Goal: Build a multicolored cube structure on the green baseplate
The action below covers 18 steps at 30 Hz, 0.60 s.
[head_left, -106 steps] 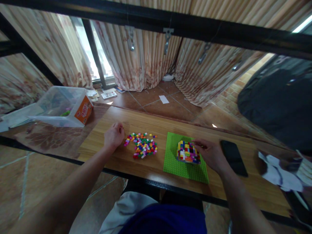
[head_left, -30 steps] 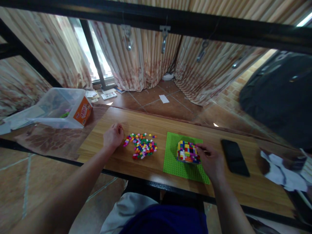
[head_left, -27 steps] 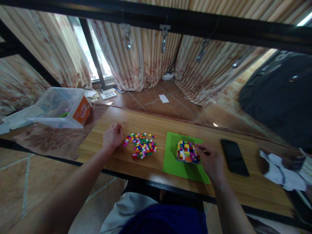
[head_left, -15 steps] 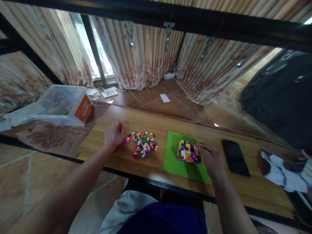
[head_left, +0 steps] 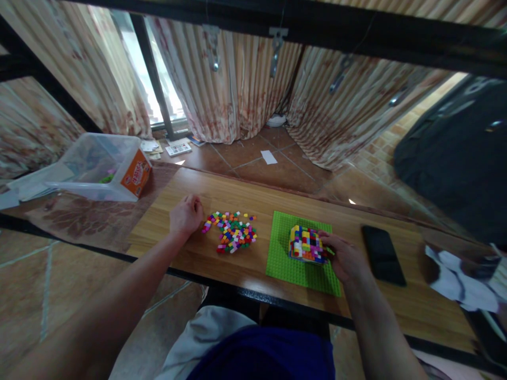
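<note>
A block of small many-coloured bricks (head_left: 306, 244) stands on a green baseplate (head_left: 283, 253) on the wooden table (head_left: 253, 195). My right hand (head_left: 345, 257) rests on the plate with curled fingers pressed against the block's right side. Left of the plate lies a loose pile of small coloured bricks (head_left: 233, 233). My left hand (head_left: 185, 215) lies on the table just left of that pile, fingers curled in a loose fist; what is inside it is hidden.
A black phone (head_left: 382, 254) lies right of the baseplate. Crumpled paper (head_left: 459, 279) sits at the far right. A clear plastic tub with an orange label (head_left: 103, 168) stands at the left on a patterned cloth. Curtains and a black frame bar are beyond.
My right hand has slid from the block's top right corner down to its right side. My left hand has stayed beside the pile. The view has tilted slightly.
</note>
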Each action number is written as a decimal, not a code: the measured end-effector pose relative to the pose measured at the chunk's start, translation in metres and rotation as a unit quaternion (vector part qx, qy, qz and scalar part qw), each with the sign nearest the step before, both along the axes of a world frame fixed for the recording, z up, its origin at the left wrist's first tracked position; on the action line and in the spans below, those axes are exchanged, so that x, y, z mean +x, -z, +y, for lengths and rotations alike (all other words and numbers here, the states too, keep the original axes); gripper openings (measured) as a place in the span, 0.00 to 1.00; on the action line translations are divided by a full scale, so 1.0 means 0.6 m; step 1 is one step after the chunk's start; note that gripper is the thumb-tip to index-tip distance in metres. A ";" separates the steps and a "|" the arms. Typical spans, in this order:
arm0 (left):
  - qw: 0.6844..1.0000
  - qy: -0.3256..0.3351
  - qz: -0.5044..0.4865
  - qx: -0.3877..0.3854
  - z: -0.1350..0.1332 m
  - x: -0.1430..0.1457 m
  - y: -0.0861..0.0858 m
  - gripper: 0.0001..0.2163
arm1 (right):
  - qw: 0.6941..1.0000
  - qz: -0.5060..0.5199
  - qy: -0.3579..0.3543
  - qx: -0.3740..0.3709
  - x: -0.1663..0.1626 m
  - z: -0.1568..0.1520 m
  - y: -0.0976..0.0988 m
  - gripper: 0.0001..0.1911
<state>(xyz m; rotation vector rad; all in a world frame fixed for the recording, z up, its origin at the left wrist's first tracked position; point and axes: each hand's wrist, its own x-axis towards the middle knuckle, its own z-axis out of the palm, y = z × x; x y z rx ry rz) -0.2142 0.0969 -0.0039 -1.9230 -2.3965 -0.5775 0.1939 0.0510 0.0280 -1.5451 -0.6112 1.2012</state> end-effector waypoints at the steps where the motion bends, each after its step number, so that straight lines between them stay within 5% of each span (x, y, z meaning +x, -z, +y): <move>1: 1.000 0.002 0.000 0.003 0.000 0.000 0.001 0.10 | 1.000 0.004 0.001 -0.005 0.001 0.001 0.001 0.10; 13: 1.000 -0.008 0.001 -0.005 -0.001 0.000 0.001 0.10 | 0.998 0.055 -0.023 -0.005 0.003 0.000 0.008 0.14; 18: 1.000 -0.007 -0.006 -0.013 -0.001 0.001 0.000 0.10 | 0.991 -0.024 0.078 0.102 0.009 -0.013 -0.005 0.12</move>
